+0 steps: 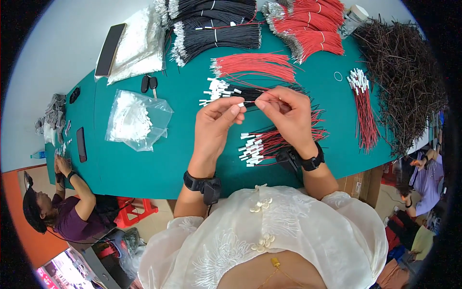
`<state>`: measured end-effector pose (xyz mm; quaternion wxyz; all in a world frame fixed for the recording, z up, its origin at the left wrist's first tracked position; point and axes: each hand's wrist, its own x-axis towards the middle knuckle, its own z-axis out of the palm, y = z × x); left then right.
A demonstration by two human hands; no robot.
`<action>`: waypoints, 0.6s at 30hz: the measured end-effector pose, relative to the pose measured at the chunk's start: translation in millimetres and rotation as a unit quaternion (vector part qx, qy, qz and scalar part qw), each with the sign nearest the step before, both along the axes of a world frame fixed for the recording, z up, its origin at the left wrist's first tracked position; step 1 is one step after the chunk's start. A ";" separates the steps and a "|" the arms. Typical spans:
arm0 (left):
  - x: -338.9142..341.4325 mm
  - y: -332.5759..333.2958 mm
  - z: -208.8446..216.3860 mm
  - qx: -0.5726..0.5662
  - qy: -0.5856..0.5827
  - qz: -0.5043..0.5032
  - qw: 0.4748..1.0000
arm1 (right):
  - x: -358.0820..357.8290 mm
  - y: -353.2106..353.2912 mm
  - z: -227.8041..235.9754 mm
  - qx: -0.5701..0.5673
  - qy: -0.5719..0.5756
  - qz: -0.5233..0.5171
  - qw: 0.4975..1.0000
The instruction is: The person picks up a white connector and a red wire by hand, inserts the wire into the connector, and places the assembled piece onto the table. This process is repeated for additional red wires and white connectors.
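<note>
My left hand [213,123] pinches a small white connector housing [241,104] between thumb and fingertips. Close beside it, the fingertips of my right hand [292,115] are closed on a thin wire [249,101] that runs to the housing. Whether the wire's end sits inside the housing cannot be made out. Beneath my hands lie black wires [250,92] with white housings [217,89] at their left ends. Nearer me is a bunch of red and black wires with white housings [252,150]. Loose red wires [255,66] lie just beyond.
Bundled black wires [219,36] and red wires [313,41] line the far side. A clear bag of white housings [130,120], keys [149,84] and a phone [110,50] lie left. Finished-looking wires [364,111] and a dark wire heap [402,82] lie right. Another person [72,207] works far left.
</note>
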<state>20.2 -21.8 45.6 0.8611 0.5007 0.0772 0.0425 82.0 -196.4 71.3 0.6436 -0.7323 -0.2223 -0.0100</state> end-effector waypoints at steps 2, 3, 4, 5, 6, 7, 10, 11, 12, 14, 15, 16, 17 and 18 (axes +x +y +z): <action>0.2 1.0 -2.3 -0.009 -0.004 -0.006 1.000 | 0.7 0.1 5.0 -0.025 -0.015 0.003 1.000; 0.4 1.3 -3.4 -0.010 -0.004 -0.006 1.000 | 1.0 -0.6 5.2 -0.025 -0.015 0.003 1.000; 0.7 2.0 -4.5 -0.008 -0.006 -0.008 1.000 | 1.3 -2.0 5.2 -0.032 -0.009 0.007 0.999; 0.8 2.6 -5.4 -0.007 -0.008 -0.009 1.000 | 1.6 -3.2 5.2 -0.038 -0.002 0.012 0.999; 0.9 3.2 -5.9 -0.006 -0.010 -0.010 1.000 | 1.8 -3.5 5.2 -0.045 0.004 0.016 0.999; 0.9 3.5 -5.7 -0.006 -0.010 -0.010 1.000 | 2.0 -2.8 5.3 -0.045 0.005 0.017 0.999; 1.1 3.6 -3.0 0.001 -0.004 -0.013 1.000 | 2.9 -0.9 5.7 -0.047 -0.005 0.026 0.999; 0.9 3.4 -2.7 0.000 -0.004 -0.013 1.000 | 2.8 -0.8 5.7 -0.047 -0.004 0.026 0.999; 0.5 3.1 -2.4 0.009 -0.003 -0.014 1.000 | 2.7 -0.9 5.7 -0.053 -0.008 0.028 0.998; -0.2 2.6 -2.4 0.026 0.000 -0.016 1.000 | 2.4 -0.9 5.4 -0.066 -0.015 0.032 0.997; -0.3 2.2 -3.1 0.025 0.000 -0.016 1.000 | 2.3 -0.5 4.8 -0.066 -0.015 0.032 0.997; -0.4 1.6 -4.4 0.037 0.002 -0.008 0.999 | 1.9 0.5 3.6 -0.061 -0.034 0.034 0.997; -0.4 0.9 -5.9 0.050 0.004 -0.001 0.999 | 1.6 1.4 2.4 -0.057 -0.052 0.035 0.996; -0.3 0.8 -6.3 0.062 0.006 0.007 0.998 | 1.6 2.1 2.1 -0.052 -0.071 0.037 0.995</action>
